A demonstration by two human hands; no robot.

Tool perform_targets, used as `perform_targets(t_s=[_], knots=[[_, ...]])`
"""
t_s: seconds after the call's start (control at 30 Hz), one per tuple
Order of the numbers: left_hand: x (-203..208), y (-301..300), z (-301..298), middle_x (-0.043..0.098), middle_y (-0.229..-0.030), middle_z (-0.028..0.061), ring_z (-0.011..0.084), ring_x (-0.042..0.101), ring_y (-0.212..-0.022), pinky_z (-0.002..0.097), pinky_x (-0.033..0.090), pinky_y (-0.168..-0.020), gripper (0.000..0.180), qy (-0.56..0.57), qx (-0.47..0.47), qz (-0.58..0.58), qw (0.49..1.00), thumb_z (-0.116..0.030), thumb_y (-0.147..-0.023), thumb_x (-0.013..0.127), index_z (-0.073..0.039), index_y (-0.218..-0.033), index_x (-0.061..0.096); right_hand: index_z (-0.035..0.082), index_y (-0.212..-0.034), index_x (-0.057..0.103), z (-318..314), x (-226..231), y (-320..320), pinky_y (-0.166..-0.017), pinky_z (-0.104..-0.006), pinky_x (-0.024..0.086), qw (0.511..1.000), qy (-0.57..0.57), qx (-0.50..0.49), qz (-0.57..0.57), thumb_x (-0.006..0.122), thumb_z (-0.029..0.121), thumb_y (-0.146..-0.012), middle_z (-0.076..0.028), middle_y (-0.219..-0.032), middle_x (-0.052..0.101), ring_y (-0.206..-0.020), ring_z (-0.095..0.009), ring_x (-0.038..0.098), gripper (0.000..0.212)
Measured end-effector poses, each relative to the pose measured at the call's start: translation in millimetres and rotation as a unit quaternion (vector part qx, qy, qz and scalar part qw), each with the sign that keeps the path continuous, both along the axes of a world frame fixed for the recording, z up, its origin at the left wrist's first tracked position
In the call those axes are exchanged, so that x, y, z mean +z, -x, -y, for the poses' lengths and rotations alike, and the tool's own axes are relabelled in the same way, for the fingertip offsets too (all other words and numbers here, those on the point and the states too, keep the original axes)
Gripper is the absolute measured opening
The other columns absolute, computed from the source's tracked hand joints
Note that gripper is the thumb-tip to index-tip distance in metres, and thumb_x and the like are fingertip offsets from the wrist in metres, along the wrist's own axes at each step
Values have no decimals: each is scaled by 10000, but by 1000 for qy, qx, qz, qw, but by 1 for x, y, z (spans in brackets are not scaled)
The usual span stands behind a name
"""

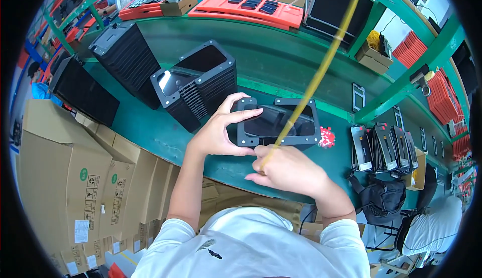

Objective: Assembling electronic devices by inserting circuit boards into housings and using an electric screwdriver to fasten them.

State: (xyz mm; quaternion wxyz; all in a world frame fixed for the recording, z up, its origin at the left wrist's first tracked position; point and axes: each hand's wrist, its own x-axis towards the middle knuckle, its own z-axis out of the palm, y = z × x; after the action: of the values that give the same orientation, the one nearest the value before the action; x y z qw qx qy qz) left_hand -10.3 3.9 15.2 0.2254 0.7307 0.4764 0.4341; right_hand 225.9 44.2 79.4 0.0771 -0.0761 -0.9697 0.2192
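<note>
In front of me on the bench lies a black rectangular frame with a glossy dark panel [266, 122], small round spots at its corners. My left hand [213, 132] grips its left side, one finger across the panel and the thumb along the near edge. My right hand [286, 170] is closed at the near edge, its fingers curled. What it holds is mostly hidden. A yellow cord or hose [329, 54] slants down from the top, across the panel, to this hand. Small red-and-white pieces [327, 137] lie piled to the right of the frame.
Stacks of similar black frames [201, 84] and tall black ribbed stacks [128, 59] stand at left. Cardboard boxes [60, 162] line the bench's left front. Orange-red trays [241, 11] sit on the far shelf. Black flat parts [384, 147] and a backpack [384, 197] are at right. Green posts [401, 94] frame the bench.
</note>
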Motion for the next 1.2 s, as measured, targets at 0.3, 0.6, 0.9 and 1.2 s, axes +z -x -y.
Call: perform_targets(t_s=[0.3, 0.6, 0.9, 1.2], knots=[[29, 1, -1, 518, -1362, 177, 357, 544, -1261, 440, 422, -1105, 786, -23, 55, -12, 998, -274, -536, 912, -123, -1288, 742, 30, -694, 628, -9, 35, -9, -609, -469, 501, 994, 56, -45, -80, 707, 271, -951, -125, -701, 582, -675, -357, 626, 361], [86, 80, 42, 495, -1383, 187, 389, 501, -1285, 511, 406, -1114, 741, -163, 267, -207, 927, -339, -536, 883, -149, -1240, 751, 22, -651, 496, -36, 64, -66, -527, -409, 391, 960, 55, -148, -231, 738, 168, -923, -113, -645, 492, -581, -344, 491, 392], [36, 87, 37, 504, -1428, 211, 402, 505, -1354, 496, 425, -1116, 718, -223, 297, -45, 927, -365, -683, 811, -45, -1311, 673, 42, -1080, 630, -55, 65, -74, -618, -299, 465, 939, 200, -134, -246, 796, 239, -891, -57, -897, 631, -703, -159, 581, 320], [1, -33, 15, 490, -1460, 231, 400, 460, -1396, 506, 384, -1150, 884, -98, 135, -43, 985, -489, -754, 761, -21, -1464, 522, 43, -1446, 506, -220, -81, -84, -844, -378, 547, 872, 90, -474, -88, 712, 338, -964, -147, -1144, 709, -972, -254, 689, 602]])
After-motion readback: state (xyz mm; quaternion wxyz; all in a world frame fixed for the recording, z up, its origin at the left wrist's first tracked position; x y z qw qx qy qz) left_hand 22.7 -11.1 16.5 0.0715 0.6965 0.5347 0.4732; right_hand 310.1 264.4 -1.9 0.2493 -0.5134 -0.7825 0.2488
